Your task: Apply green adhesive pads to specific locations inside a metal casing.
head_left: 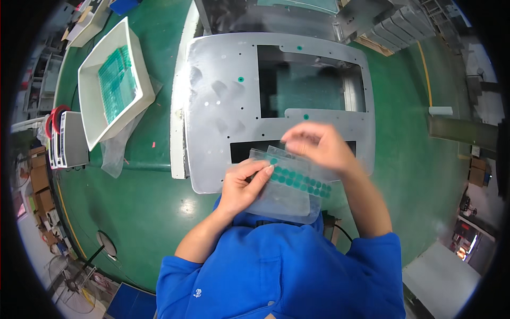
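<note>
My left hand (241, 187) pinches the left end of a clear sheet of round green stickers (303, 181) between thumb and fingers. The dots sit in rows along the clear backing. My right hand (321, 146) hovers just above the sheet, slightly blurred, its fingers curled and thumb drawn in; whatever the fingertips hold is too small to tell. Beneath both hands lies a large grey metal panel (212, 117) with rounded corners, small holes and dark rectangular cut-outs. Green dots (240, 79) mark the panel in several places, some beside the larger cut-out.
A white plastic bin (143, 101) to the left contains green sheets (116, 80), with clear plastic film (114, 154) under it. Red rings (54, 121) stand near a white box at far left. Stacked grey parts (396, 32) are at the back right.
</note>
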`<action>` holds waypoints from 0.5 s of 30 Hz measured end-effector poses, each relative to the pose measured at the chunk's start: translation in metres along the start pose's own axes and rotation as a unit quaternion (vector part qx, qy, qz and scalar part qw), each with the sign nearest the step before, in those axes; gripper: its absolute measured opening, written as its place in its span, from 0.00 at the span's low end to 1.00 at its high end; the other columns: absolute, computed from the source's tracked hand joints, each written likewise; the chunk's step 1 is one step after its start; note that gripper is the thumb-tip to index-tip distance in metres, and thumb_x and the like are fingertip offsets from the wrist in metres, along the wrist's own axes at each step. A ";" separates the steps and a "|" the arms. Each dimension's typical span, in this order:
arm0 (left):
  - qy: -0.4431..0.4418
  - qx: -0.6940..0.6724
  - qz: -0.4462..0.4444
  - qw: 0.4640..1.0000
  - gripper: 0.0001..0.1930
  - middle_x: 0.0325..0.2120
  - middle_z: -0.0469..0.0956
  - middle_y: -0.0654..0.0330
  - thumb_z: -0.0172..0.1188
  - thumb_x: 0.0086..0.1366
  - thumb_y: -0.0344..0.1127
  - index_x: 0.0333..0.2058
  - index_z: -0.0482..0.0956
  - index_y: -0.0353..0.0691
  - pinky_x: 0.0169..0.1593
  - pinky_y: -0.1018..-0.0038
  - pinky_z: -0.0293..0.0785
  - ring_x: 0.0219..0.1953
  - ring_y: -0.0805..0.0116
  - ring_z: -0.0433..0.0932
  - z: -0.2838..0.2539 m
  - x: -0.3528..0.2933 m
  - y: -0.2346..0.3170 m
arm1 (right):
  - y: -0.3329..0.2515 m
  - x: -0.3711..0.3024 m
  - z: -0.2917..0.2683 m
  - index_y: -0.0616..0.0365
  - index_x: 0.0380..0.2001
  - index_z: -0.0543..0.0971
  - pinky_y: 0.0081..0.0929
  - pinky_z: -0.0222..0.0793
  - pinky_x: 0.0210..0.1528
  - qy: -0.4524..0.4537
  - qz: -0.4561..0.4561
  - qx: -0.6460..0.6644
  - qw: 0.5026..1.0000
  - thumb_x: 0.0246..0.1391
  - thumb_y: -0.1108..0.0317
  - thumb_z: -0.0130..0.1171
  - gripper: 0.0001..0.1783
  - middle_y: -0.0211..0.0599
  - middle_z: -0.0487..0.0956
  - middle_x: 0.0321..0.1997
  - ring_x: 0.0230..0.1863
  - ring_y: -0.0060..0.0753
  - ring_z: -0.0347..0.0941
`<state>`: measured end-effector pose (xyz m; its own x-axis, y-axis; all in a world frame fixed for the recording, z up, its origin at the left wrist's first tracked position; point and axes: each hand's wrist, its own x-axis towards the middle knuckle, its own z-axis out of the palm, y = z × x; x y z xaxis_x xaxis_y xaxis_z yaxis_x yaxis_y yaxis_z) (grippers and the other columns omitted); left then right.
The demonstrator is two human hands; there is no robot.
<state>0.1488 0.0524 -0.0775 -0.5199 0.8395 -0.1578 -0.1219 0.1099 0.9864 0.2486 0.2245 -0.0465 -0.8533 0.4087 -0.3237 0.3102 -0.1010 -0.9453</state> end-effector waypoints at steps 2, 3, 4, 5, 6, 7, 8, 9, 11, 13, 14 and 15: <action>0.000 0.004 -0.017 1.000 0.04 0.15 0.68 0.64 0.57 0.53 0.28 0.28 0.77 0.35 0.18 0.82 0.56 0.15 0.80 0.62 0.004 -0.010 0.007 | -0.002 -0.019 0.017 0.61 0.30 0.77 0.13 0.60 0.26 -0.051 -0.042 -0.066 0.996 0.43 0.71 0.58 0.08 0.27 0.75 0.26 0.23 0.13 0.63; 0.003 0.007 -0.016 1.000 0.04 0.15 0.69 0.63 0.58 0.52 0.27 0.28 0.77 0.35 0.18 0.82 0.56 0.15 0.80 0.62 0.005 -0.015 0.003 | -0.003 -0.025 0.023 0.62 0.28 0.77 0.13 0.60 0.27 -0.029 0.021 -0.038 0.999 0.43 0.72 0.58 0.07 0.27 0.75 0.24 0.23 0.13 0.63; 0.002 0.020 -0.001 1.000 0.04 0.15 0.69 0.63 0.58 0.51 0.27 0.27 0.77 0.35 0.18 0.82 0.56 0.15 0.80 0.62 0.006 -0.016 0.005 | -0.004 -0.031 0.026 0.62 0.28 0.77 0.13 0.60 0.27 -0.014 0.014 -0.041 0.999 0.43 0.72 0.58 0.07 0.27 0.75 0.24 0.23 0.12 0.63; 0.003 0.031 0.010 0.999 0.04 0.14 0.69 0.63 0.58 0.51 0.27 0.27 0.77 0.35 0.18 0.82 0.56 0.14 0.80 0.62 0.009 -0.019 0.004 | -0.004 -0.037 0.028 0.62 0.28 0.77 0.13 0.60 0.27 -0.002 0.012 -0.046 0.999 0.43 0.72 0.58 0.07 0.27 0.75 0.24 0.23 0.12 0.63; 0.004 0.043 0.021 0.999 0.03 0.14 0.69 0.63 0.58 0.51 0.27 0.27 0.77 0.35 0.18 0.82 0.56 0.14 0.80 0.62 0.012 -0.022 0.004 | -0.003 -0.042 0.028 0.62 0.28 0.77 0.13 0.60 0.27 0.010 0.010 -0.050 0.999 0.43 0.72 0.59 0.07 0.27 0.75 0.24 0.23 0.12 0.62; 0.006 0.047 0.017 0.999 0.03 0.14 0.70 0.62 0.59 0.51 0.27 0.26 0.77 0.35 0.18 0.82 0.57 0.14 0.80 0.62 0.016 -0.023 0.004 | 0.000 -0.045 0.028 0.62 0.27 0.76 0.14 0.60 0.27 0.022 -0.013 -0.054 0.998 0.43 0.73 0.58 0.06 0.28 0.75 0.25 0.24 0.13 0.64; 0.007 0.053 0.010 0.999 0.03 0.15 0.71 0.62 0.59 0.50 0.27 0.26 0.77 0.35 0.18 0.82 0.57 0.15 0.80 0.63 0.020 -0.024 0.004 | 0.005 -0.050 0.028 0.61 0.27 0.76 0.15 0.60 0.27 0.040 -0.029 -0.060 0.997 0.43 0.73 0.58 0.05 0.28 0.76 0.25 0.24 0.15 0.65; 0.007 0.058 0.003 0.998 0.03 0.15 0.71 0.61 0.59 0.50 0.27 0.26 0.77 0.35 0.18 0.81 0.58 0.15 0.80 0.64 0.025 -0.025 0.004 | 0.011 -0.054 0.028 0.61 0.26 0.76 0.17 0.60 0.26 0.057 -0.045 -0.065 0.995 0.43 0.72 0.57 0.05 0.29 0.76 0.25 0.24 0.17 0.66; 0.018 0.064 0.008 0.998 0.03 0.16 0.73 0.61 0.59 0.50 0.27 0.25 0.78 0.35 0.19 0.81 0.59 0.15 0.79 0.65 0.034 -0.030 -0.001 | 0.016 -0.063 0.028 0.60 0.25 0.75 0.20 0.60 0.27 0.085 -0.078 -0.099 0.988 0.42 0.72 0.56 0.04 0.30 0.76 0.25 0.25 0.22 0.68; 0.018 0.078 -0.007 0.997 0.03 0.17 0.74 0.60 0.60 0.49 0.28 0.25 0.78 0.35 0.19 0.81 0.61 0.16 0.78 0.66 0.040 -0.034 -0.003 | 0.019 -0.071 0.028 0.59 0.24 0.74 0.24 0.61 0.28 0.105 -0.113 -0.153 0.976 0.42 0.73 0.56 0.02 0.31 0.75 0.24 0.25 0.27 0.69; 0.014 0.085 -0.022 0.996 0.03 0.17 0.74 0.60 0.60 0.49 0.28 0.24 0.78 0.35 0.20 0.81 0.62 0.16 0.78 0.67 0.042 -0.036 -0.003 | 0.023 -0.075 0.028 0.60 0.24 0.74 0.23 0.62 0.29 0.108 -0.133 -0.184 0.968 0.42 0.75 0.56 0.03 0.32 0.75 0.25 0.26 0.28 0.69; 0.010 0.092 -0.038 0.995 0.03 0.17 0.75 0.59 0.60 0.49 0.28 0.24 0.78 0.35 0.20 0.81 0.62 0.17 0.78 0.68 0.044 -0.038 -0.003 | 0.028 -0.078 0.027 0.60 0.25 0.74 0.22 0.63 0.30 0.111 -0.153 -0.215 0.958 0.41 0.77 0.56 0.04 0.33 0.76 0.26 0.26 0.28 0.69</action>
<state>0.2064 0.0435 -0.0729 -0.5326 0.8141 -0.2312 -0.0062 0.2694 0.9630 0.3122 0.1649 -0.0492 -0.8369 0.5467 0.0273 0.2444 0.4179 -0.8750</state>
